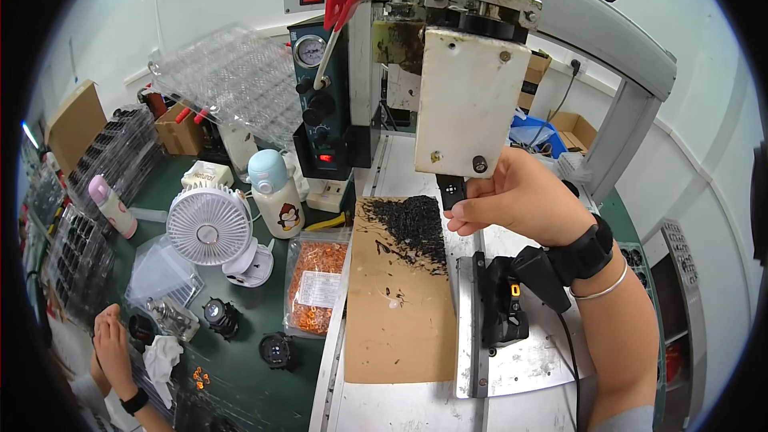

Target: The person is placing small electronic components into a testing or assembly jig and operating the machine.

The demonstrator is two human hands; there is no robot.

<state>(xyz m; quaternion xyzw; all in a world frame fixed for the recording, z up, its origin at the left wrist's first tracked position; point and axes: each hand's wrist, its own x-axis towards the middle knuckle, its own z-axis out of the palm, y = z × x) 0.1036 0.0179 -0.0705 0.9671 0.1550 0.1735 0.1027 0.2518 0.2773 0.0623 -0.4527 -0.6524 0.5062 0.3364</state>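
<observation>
My right hand (512, 200) reaches up from the right with thumb and fingers pinched at a small square black part (453, 191) bearing silver dots. That part sits directly under the white block (472, 104) of the machine's head. The fingers hide where the part meets the block. Left of my hand, a heap of thin black scraps (410, 224) lies on a brown cardboard sheet (400, 328). Just below my wrist, a black clamp-like fixture (506, 300) with a yellow-orange piece is mounted on a metal plate (468, 352). My left hand is out of view.
Another person's hands (112, 348) are at the far left edge. A fan (210, 228), bottle (274, 192), bag of orange parts (316, 284) and round black parts (278, 350) occupy the green table. A control box (320, 112) with gauge stands beside the machine; a cable (572, 352) hangs below my wrist.
</observation>
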